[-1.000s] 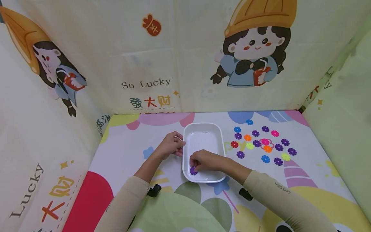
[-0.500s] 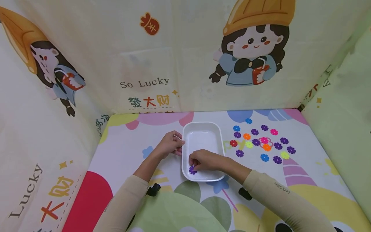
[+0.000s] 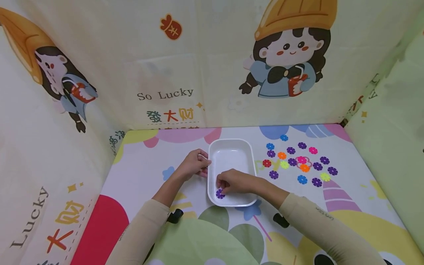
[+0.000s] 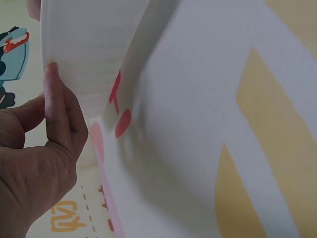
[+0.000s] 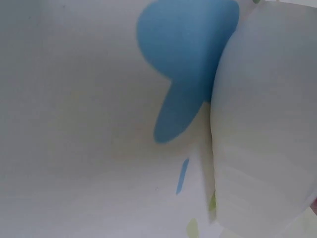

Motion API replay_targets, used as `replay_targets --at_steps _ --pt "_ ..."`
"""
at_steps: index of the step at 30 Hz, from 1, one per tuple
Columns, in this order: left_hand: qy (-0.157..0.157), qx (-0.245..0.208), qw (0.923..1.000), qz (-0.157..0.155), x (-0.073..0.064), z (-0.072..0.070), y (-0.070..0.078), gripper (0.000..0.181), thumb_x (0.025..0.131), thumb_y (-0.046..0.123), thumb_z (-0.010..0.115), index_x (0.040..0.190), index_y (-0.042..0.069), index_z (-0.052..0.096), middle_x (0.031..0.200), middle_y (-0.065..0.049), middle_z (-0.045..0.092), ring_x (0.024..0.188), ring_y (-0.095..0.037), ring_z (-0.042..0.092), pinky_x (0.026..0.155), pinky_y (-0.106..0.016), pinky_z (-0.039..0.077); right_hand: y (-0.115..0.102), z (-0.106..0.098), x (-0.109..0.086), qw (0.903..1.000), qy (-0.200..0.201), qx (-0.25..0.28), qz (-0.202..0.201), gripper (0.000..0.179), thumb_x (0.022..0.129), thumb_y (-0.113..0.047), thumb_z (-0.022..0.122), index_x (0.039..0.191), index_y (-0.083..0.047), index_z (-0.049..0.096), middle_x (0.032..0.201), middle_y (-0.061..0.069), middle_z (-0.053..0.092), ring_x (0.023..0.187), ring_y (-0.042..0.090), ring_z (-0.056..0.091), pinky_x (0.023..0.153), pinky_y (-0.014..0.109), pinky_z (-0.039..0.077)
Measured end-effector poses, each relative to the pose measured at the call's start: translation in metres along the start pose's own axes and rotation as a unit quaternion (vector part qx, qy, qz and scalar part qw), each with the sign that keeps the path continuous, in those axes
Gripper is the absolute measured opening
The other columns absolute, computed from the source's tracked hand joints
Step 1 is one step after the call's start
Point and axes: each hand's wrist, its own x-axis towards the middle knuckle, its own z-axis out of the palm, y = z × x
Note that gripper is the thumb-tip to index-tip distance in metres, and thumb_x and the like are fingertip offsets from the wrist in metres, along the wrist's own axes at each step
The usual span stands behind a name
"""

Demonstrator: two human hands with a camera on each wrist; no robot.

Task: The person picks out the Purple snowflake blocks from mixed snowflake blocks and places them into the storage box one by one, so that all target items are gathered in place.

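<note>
In the head view a deep white rectangular tray [image 3: 232, 154] sits mid-table. My left hand [image 3: 193, 163] holds its left rim, with fingertips at the outer wall. In the left wrist view the left hand [image 4: 47, 144] meets the tray's side [image 4: 94, 49]. My right hand [image 3: 236, 181] reaches inside the tray over its near part, fingers curled. At its fingertips is a purple notched plastic disc [image 3: 220, 194], a snowflake-shaped piece, near the tray's front left corner. The right wrist view shows the tray's outer wall [image 5: 267, 119]; the right hand is out of that frame.
Several similar discs lie loose on the tabletop right of the tray: purple [image 3: 273, 175], blue [image 3: 302, 179], orange [image 3: 304, 168], yellow [image 3: 325, 177], pink [image 3: 313, 150] and red [image 3: 266, 163]. Printed cloth walls [image 3: 215, 73] enclose the patterned tabletop [image 3: 145, 176].
The head view has shifted slightly. Both hands stay at the tray; the right fingers move only a little at the purple disc.
</note>
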Motion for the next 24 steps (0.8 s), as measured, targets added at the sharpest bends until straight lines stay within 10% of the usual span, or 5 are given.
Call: replay_targets --at_steps 24 --pt "0.005 0.008 0.9999 -0.007 0.001 0.001 0.002 0.030 0.098 0.009 0.071 0.122 0.004 0.054 0.087 -0.012 0.064 0.061 -0.020 0.068 0.058 -0.036 0.067 0.014 -0.038 -0.072 0.9866 0.157 0.031 0.031 0.025 0.090 -0.016 0.082 0.112 -0.015 0.070 0.100 -0.005 0.069 0.092 0.011 0.063 0.082 0.021 0.063"
